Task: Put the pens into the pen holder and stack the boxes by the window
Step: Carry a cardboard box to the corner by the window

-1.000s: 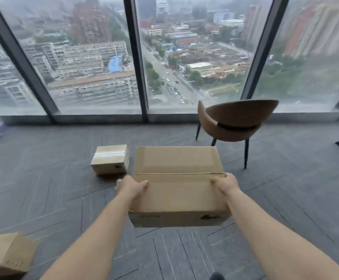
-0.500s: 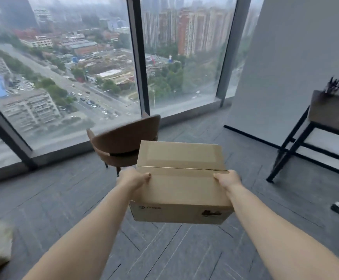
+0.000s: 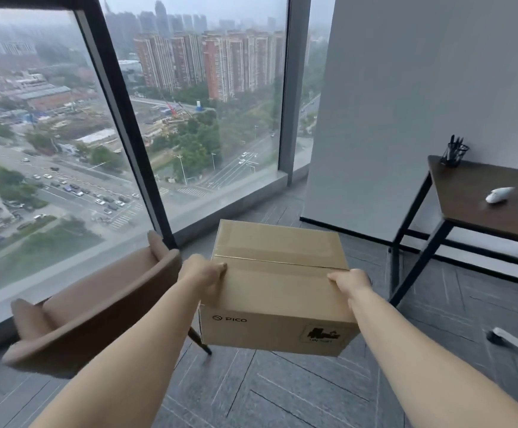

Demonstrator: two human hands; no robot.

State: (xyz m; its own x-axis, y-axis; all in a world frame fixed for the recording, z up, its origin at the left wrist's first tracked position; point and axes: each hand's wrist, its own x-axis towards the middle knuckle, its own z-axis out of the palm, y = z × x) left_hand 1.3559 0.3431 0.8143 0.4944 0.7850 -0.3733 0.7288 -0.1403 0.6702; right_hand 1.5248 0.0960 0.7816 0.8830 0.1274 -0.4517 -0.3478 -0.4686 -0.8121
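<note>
I hold a closed cardboard box [image 3: 278,285] in the air in front of me, above the grey floor. My left hand [image 3: 202,274] grips its left side and my right hand [image 3: 351,282] grips its right side. The box has a taped seam on top and a printed logo on its near face. A black mesh pen holder [image 3: 454,154] with dark pens standing in it sits on the far corner of a dark table [image 3: 480,205] at the right. No other boxes are in view.
A brown curved chair [image 3: 97,301] stands at my left, close to the box and to the floor-to-ceiling window [image 3: 189,118]. A white object [image 3: 498,194] lies on the table. A grey wall rises behind the table. A white and black item [image 3: 511,339] lies on the floor at right.
My view has swung to the right while both hands keep the box. The small boxes on the floor have left the view; the chair moved to the left and the table came closer.
</note>
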